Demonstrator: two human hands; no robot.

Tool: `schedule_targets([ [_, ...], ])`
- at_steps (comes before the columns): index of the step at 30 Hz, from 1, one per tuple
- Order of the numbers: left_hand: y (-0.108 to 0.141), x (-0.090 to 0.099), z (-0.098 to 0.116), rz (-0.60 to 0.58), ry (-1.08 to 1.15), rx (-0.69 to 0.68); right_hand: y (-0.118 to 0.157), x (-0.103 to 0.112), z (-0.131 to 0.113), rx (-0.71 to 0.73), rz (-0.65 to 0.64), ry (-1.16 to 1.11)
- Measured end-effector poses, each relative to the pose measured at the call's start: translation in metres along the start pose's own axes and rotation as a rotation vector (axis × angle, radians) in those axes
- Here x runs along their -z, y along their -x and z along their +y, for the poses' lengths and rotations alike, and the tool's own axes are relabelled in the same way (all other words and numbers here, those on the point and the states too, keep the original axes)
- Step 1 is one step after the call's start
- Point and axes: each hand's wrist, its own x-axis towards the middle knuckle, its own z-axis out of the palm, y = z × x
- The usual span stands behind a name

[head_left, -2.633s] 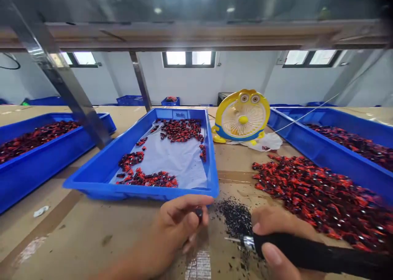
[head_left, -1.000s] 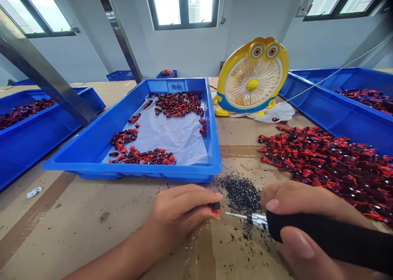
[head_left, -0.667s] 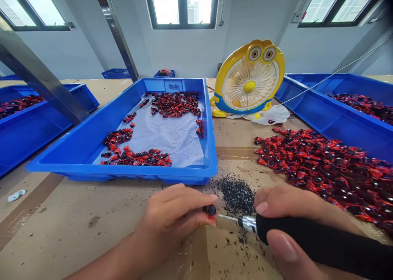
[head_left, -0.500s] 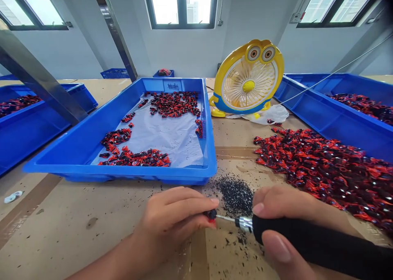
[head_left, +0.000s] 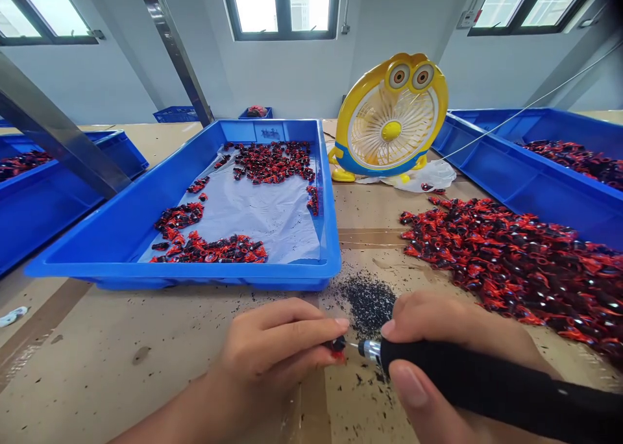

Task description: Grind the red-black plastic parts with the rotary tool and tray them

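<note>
Low in the middle, my left hand (head_left: 280, 343) pinches a small black and red part (head_left: 338, 345) between thumb and fingers. My right hand (head_left: 438, 340) is wrapped round a black pen-like tool (head_left: 467, 369) with a silver collar and a thin metal tip. The tip points left and reaches the part, but whether it is inside or only touching cannot be made out. Behind the hands lies a heap of fine black shavings (head_left: 370, 301). A blue tray (head_left: 195, 274) beyond my left hand holds several black and red parts on a white sheet.
A large pile of black and red parts (head_left: 516, 262) lies at the right, beside more blue trays (head_left: 549, 184). A yellow fan (head_left: 390, 130) stands at the back. Another blue tray (head_left: 53, 204) and a slanted metal post (head_left: 63, 129) are at the left.
My right hand and the tool have moved left, closer to the part, so less of the thin tip shows. My left hand keeps its pinch. The view has shifted slightly.
</note>
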Motion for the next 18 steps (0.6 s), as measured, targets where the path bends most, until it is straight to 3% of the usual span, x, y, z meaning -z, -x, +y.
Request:
schedule_targets([
  [13,0.003,0.0,-0.001,-0.061,0.05,-0.016,-0.01,-0.004,-0.009,-0.022,-0.027,-0.019],
  [18,0.003,0.001,0.0,-0.075,0.012,-0.02,0.006,-0.002,-0.011,-0.165,0.007,0.101],
])
